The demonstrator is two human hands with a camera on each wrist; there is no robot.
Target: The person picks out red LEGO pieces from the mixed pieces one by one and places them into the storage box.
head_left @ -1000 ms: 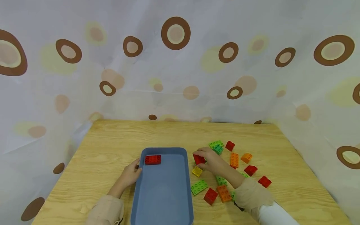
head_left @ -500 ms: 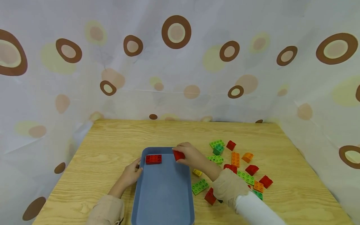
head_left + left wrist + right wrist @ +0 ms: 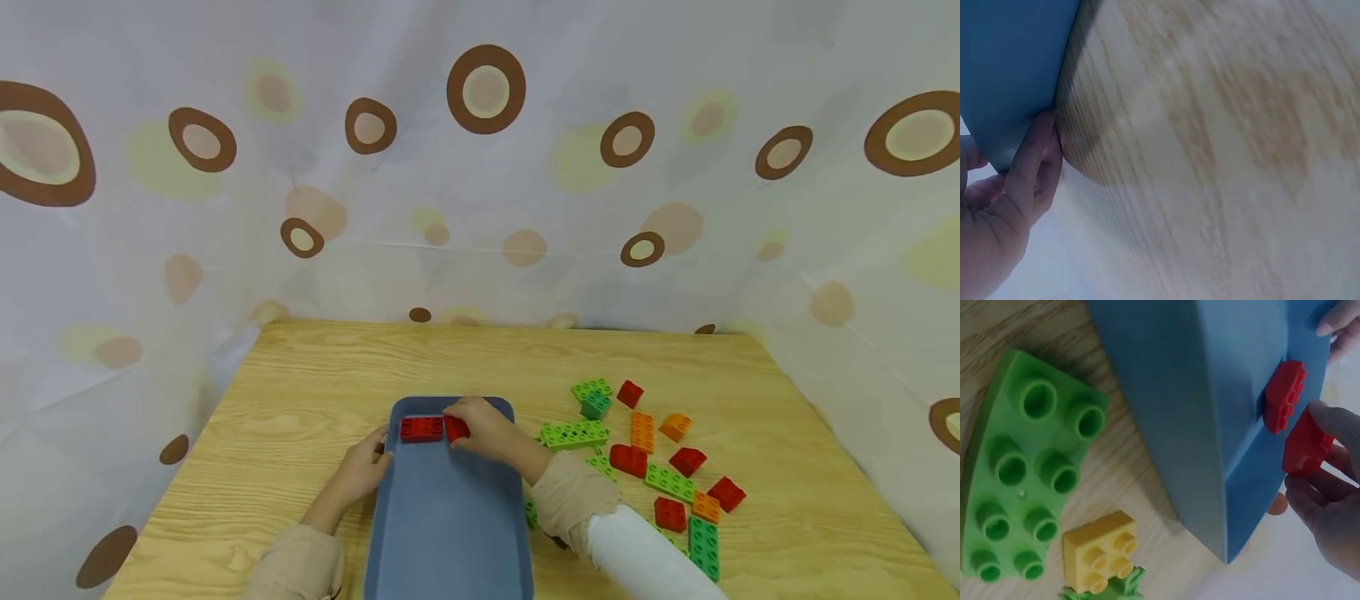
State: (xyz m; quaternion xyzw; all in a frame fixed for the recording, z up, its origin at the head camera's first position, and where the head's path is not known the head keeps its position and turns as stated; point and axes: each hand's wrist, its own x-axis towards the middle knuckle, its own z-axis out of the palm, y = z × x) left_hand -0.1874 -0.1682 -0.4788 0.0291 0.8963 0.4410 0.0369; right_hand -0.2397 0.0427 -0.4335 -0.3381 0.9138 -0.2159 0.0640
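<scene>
My left hand [image 3: 360, 468] holds the left wall of a blue-grey tray [image 3: 452, 525], its thumb on the rim. In the left wrist view, curled fingers [image 3: 1038, 150] grip the tray's edge. Inside the tray at its far left corner lies a studded red brick [image 3: 422, 428]. Over the same end of the tray, my right hand [image 3: 491, 430] pinches a second red brick [image 3: 455, 428] between thumb and fingers, just right of the first. The right wrist view shows the held brick close to the lying one, with a small gap between them.
Loose bricks lie on the wooden table right of the tray: a long light green brick [image 3: 576, 434], an orange brick [image 3: 642, 432], a dark green brick [image 3: 703, 548] and several red ones. A yellow brick [image 3: 1099, 550] sits near the tray. A patterned cloth [image 3: 480, 200] stands behind.
My right hand has carried the red brick leftward from among the loose bricks, over the tray's right wall, to beside the brick in the tray. The left hand keeps its hold.
</scene>
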